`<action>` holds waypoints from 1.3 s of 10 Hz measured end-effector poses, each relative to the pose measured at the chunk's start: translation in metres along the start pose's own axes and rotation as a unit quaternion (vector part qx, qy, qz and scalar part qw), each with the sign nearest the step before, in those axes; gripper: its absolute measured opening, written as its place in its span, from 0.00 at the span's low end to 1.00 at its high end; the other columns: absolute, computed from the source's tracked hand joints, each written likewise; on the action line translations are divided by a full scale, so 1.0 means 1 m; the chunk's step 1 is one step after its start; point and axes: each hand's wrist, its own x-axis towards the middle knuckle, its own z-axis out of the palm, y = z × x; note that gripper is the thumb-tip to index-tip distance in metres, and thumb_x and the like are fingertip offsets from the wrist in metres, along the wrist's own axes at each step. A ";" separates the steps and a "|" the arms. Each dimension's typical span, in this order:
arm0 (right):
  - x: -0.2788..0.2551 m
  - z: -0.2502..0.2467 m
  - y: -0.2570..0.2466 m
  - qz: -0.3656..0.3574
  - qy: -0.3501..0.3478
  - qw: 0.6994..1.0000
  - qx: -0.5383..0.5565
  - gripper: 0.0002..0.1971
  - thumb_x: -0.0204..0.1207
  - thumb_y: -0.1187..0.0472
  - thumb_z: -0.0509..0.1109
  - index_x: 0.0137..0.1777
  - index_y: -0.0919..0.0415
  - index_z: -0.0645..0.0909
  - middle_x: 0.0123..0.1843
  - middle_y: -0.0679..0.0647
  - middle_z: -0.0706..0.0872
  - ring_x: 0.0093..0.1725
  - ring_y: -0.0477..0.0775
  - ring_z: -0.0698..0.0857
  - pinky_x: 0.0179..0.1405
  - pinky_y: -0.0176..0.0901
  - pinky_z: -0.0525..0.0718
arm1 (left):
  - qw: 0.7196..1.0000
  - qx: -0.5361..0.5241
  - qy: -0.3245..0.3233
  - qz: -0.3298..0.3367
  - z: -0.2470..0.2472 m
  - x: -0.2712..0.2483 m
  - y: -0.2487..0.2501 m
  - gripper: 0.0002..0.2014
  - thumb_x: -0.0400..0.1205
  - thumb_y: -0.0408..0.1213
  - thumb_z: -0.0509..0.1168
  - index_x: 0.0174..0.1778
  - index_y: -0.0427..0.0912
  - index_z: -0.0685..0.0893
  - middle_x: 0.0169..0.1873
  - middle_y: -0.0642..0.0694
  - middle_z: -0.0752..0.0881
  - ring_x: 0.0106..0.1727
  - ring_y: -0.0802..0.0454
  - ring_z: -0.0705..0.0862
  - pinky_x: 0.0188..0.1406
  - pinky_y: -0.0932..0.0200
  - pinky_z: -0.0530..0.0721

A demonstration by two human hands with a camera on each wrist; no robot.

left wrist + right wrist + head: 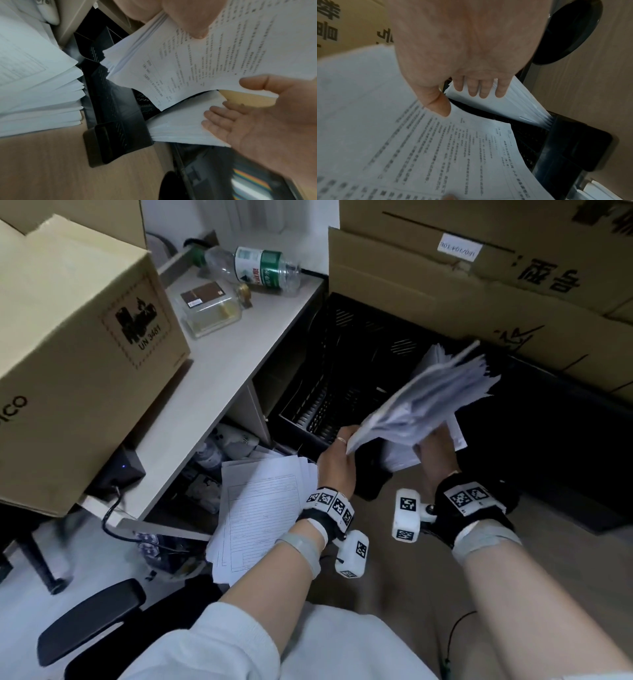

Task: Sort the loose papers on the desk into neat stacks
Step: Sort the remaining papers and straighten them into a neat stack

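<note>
1. Two-handed hold on one thick, ragged bundle of printed white paper sheets (431, 398), raised clear of the floor and tilted, with its far end fanned out.
2. Left hand (337, 453) clamped on the near corner, thumb on the top sheet and fingers beneath. Right hand (433, 445) gripping the same bundle from under its right side, thumb pressed on the printed face in the right wrist view. Hands close together, joined only by the paper.
3. Held above a black slotted plastic file tray (325, 392) standing on the tan wood-look floor (565, 559), beside a white laminate desk (219, 364) and not on the desk itself.
4. Just below the bundle, close by the tray, a second, squarer stack of plain white sheets (399, 458); inside the tray or only against it, unclear. Further left, a loose slanting pile of white ruled forms (263, 508). Contact between the right fingertips and that second stack: impossible to tell.
5. Step in hand, as a judgement: gathering one batch and readying it for squaring or placing. Seemingly partway through the sorting, with piles begun but edges uneven.
6. Next move probably calls for easing both grips a little, tapping a long edge on a flat surface to even the fanned ends, then lowering onto the matching stack or into the tray.
7. Risk worth minding: loose sheets sliding out of the fanned end under more tilt. Firm pinch at both sides advisable until set down.
</note>
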 end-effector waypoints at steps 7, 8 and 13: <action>0.065 0.029 -0.003 0.022 -0.052 0.991 0.122 0.32 0.74 0.70 0.69 0.79 0.69 0.68 0.72 0.65 0.78 0.54 0.36 0.81 0.43 0.19 0.77 | 0.988 -0.060 0.139 -0.008 0.019 0.102 0.006 0.13 0.90 0.36 0.58 0.64 0.35 0.83 0.39 0.48 0.83 0.46 0.43 0.87 0.47 0.59 0.80; 0.065 0.034 0.000 0.023 -0.057 0.992 0.111 0.29 0.74 0.70 0.69 0.76 0.68 0.72 0.63 0.63 0.84 0.48 0.36 0.81 0.43 0.22 0.77 | 0.989 -0.053 0.139 0.007 0.016 0.102 0.007 0.13 0.90 0.35 0.57 0.67 0.38 0.82 0.42 0.50 0.83 0.46 0.50 0.84 0.46 0.65 0.78; 0.050 0.024 0.002 0.044 -0.025 0.997 0.055 0.19 0.65 0.57 0.72 0.58 0.51 0.82 0.48 0.47 0.82 0.50 0.45 0.79 0.51 0.40 0.75 | 0.996 0.072 -0.043 -0.033 0.041 0.108 -0.017 0.14 0.82 0.40 0.65 0.64 0.51 0.83 0.40 0.55 0.86 0.46 0.51 0.89 0.41 0.66 0.80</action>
